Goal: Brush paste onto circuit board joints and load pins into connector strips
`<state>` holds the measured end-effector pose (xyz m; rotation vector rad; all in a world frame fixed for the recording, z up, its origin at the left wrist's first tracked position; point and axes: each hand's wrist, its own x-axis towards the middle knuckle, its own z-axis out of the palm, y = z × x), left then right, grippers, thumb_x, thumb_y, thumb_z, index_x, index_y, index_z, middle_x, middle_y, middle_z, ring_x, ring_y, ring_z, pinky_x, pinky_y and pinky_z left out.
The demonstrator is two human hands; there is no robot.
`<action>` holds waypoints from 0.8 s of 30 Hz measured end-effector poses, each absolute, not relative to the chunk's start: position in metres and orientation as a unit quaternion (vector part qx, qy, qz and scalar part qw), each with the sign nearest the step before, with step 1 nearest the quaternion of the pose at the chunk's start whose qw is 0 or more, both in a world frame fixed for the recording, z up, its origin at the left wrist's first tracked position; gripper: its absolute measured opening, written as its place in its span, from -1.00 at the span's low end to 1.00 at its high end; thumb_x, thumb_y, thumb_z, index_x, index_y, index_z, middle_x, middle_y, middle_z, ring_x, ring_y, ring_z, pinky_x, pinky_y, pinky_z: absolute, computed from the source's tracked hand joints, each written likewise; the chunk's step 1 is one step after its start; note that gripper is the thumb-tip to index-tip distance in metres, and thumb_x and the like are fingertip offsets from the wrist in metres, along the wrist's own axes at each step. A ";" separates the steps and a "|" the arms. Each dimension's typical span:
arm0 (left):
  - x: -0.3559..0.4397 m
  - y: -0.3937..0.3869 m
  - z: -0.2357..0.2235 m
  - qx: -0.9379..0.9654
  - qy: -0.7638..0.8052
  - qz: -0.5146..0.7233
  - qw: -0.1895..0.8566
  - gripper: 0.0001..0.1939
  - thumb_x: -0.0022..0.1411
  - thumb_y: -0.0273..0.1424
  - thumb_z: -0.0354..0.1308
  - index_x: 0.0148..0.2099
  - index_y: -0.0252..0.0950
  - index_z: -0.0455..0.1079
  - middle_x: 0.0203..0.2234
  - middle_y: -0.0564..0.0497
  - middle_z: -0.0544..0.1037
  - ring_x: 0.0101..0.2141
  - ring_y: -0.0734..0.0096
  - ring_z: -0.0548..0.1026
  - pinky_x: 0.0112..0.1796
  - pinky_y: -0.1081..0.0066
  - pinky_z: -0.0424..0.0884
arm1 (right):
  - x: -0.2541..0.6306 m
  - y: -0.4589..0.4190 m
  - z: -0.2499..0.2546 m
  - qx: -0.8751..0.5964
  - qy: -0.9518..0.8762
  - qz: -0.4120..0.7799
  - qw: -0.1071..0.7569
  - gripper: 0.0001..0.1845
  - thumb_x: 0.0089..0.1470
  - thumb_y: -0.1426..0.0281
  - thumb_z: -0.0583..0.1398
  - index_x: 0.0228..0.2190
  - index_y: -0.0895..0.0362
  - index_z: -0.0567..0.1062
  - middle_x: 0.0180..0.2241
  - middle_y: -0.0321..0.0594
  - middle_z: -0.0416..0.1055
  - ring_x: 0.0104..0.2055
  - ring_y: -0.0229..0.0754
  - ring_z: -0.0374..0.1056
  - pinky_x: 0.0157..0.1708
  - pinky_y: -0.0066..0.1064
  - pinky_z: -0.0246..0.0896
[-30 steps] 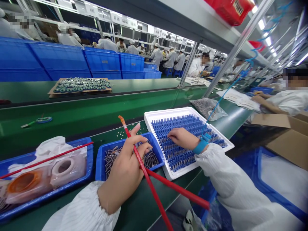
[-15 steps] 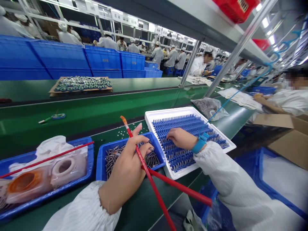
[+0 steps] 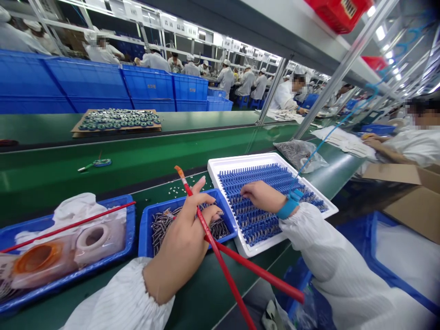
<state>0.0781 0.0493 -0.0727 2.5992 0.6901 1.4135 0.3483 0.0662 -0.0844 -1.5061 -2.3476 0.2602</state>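
Left hand (image 3: 180,243) clenching red sticks (image 3: 256,270) above bin (image 3: 178,200) of pins (image 3: 220,229) — right hand (image 3: 263,196) working blue rack (image 3: 254,224), grip hard to tell.

Left hand (image 3: 182,243) curled — right hand (image 3: 263,196) reaching forward, palm down.

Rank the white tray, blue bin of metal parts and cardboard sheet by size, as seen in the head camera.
Largest: the white tray. The blue bin and the cardboard sheet look alike; the sheet lies farther off, so no ranking.
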 end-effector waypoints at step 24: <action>0.079 0.045 -0.063 0.836 0.253 0.478 0.089 -0.83 0.37 -0.49 -0.07 -0.17 -0.15 0.33 -0.09 -0.02 0.43 0.12 0.17 0.41 -0.07 0.21 0.57 | 0.350 0.049 -0.066 -0.498 -0.766 0.129 0.387 -0.85 0.35 0.45 0.21 -0.28 0.26 0.53 -0.30 -0.16 0.37 -0.25 -0.11 0.34 -0.22 -0.33 0.32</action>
